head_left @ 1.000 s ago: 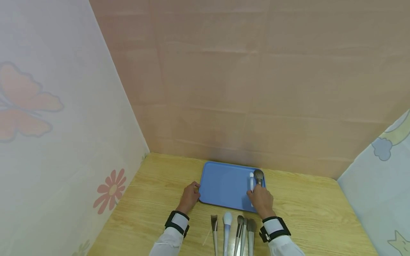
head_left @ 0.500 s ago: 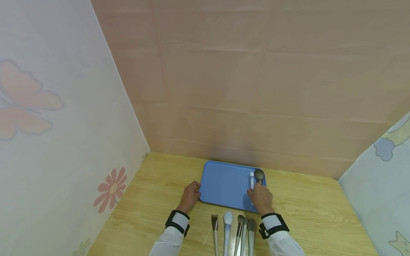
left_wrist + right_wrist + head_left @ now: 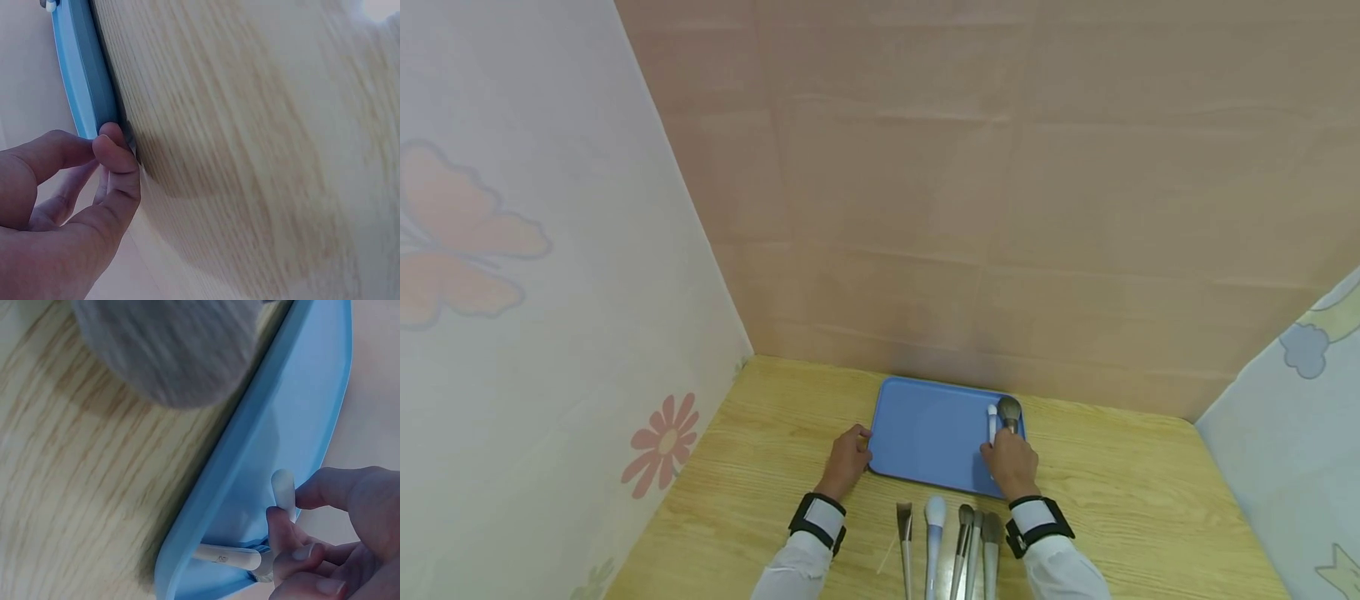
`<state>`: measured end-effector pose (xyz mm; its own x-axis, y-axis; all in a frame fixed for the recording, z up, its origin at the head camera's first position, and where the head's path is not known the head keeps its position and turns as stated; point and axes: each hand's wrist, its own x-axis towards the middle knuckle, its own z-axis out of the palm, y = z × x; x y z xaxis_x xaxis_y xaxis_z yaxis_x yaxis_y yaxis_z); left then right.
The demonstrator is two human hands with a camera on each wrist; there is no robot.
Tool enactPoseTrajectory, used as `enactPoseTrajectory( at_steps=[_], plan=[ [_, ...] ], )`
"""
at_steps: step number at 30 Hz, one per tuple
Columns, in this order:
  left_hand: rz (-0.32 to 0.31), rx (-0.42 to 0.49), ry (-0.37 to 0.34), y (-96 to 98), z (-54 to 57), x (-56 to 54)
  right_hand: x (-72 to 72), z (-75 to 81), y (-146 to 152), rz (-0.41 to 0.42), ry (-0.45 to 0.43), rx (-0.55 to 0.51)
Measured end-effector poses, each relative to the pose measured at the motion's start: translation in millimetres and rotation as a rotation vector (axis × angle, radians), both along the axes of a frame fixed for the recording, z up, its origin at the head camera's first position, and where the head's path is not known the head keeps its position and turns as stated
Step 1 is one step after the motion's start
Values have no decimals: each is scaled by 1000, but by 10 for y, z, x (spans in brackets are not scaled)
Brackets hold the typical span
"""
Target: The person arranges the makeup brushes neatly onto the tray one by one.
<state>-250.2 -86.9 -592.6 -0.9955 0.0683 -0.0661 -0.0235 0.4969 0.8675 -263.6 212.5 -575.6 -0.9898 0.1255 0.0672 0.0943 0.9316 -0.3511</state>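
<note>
smooth plastic tray [image 3: 925,433], wood-grain tabletop [image 3: 1120,483]

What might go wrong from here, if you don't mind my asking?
The white brush, pinched by the right hand, might bump the big brush close beside it. The left hand, gripping the tray by its corner, might tug it askew. The right wristband, close to the rightmost loose brush, might nudge it.

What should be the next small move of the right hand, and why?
Probably the right hand should let the slim white brush settle and then release it: it pinches this brush within the blue rectangular tray, beside the thick brush with dark bristles, while the left hand grips the tray at one corner.
</note>
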Motion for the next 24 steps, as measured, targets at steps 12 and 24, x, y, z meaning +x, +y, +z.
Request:
enactPoseTrajectory(
  at_steps=[12, 24],
  plan=[
    [-4, -7, 17, 11, 1, 11, 7, 9, -16, 16, 8, 19],
    [5, -13, 10, 14, -31, -11, -28, -56, -12, 18, 70, 49]
  ],
)
